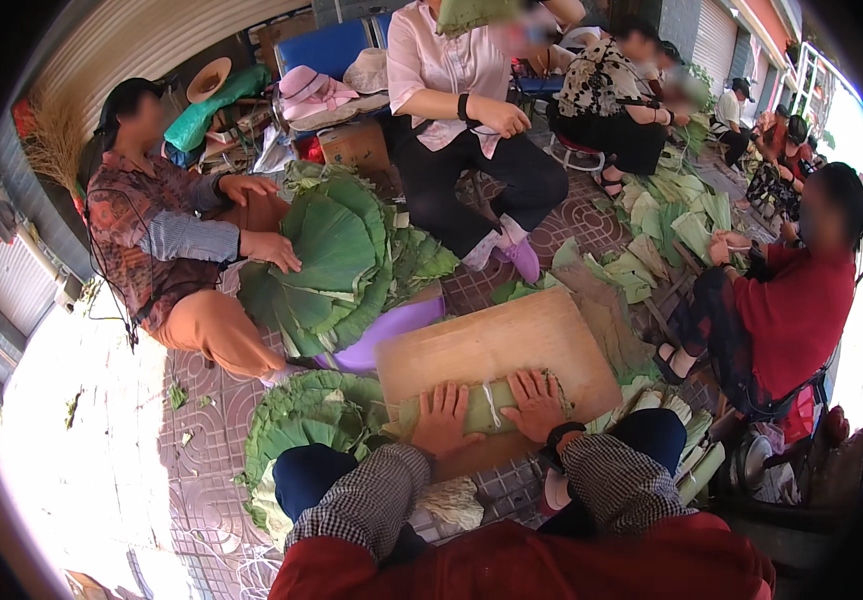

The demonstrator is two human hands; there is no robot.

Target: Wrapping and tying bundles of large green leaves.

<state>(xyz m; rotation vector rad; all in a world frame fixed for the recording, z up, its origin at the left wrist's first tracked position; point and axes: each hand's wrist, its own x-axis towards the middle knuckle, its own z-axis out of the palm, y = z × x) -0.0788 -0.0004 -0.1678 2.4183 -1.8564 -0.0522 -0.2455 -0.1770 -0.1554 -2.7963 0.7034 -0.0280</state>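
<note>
While left hand (443,420) and right hand (536,410) lie flat, fingers spread, either side of thin white string (491,403) on long green leaf roll (475,410), flat tan wooden board (491,340) beneath fingers likely braces it.

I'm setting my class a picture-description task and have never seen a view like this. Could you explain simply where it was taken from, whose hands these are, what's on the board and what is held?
There is no machine here, only a person's bare hands. The single picture comes from a wide fisheye camera on that person's head, looking down, so straight edges bend near the rim. The left hand and right hand rest flat on a green leaf roll with a white strip across it. The roll lies on a wooden board. Neither hand grips anything. A leaf pile lies to the left; a person in red sits to the right.
</note>
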